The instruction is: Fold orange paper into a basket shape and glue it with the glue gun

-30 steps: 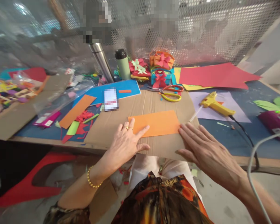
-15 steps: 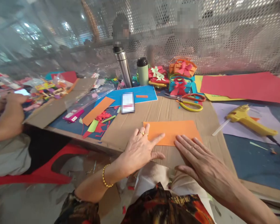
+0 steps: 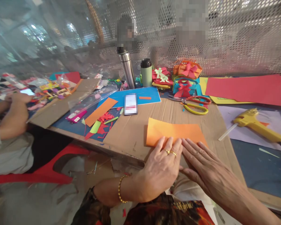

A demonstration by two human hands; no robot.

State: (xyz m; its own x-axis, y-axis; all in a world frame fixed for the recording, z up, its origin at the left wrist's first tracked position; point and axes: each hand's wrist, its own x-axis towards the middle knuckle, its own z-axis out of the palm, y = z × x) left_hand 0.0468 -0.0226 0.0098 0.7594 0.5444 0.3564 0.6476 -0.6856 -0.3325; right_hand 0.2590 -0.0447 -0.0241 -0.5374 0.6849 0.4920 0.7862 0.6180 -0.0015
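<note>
An orange sheet of paper (image 3: 175,131), seemingly folded, lies on the brown cardboard (image 3: 126,137) in front of me, its far left corner lifted a little. My left hand (image 3: 162,164), with rings and a gold bead bracelet, rests its outstretched fingertips on the sheet's near edge. Beside it, my right hand (image 3: 206,164) lies flat with fingers extended over the near right part of the same edge. The two hands' fingertips almost meet. Both thumbs are partly hidden beneath the hands.
A yellow glue gun (image 3: 259,125) lies at the right on lilac paper. Yellow-handled scissors (image 3: 195,108), a phone (image 3: 130,104), a steel flask (image 3: 127,68), a green bottle (image 3: 146,73) and paper baskets (image 3: 184,89) stand or lie beyond. Another person's arm (image 3: 15,117) is at far left.
My left hand has moved right along the paper's near edge, up beside my right hand. The paper's left end now bulges up slightly. The view has shifted a little.
</note>
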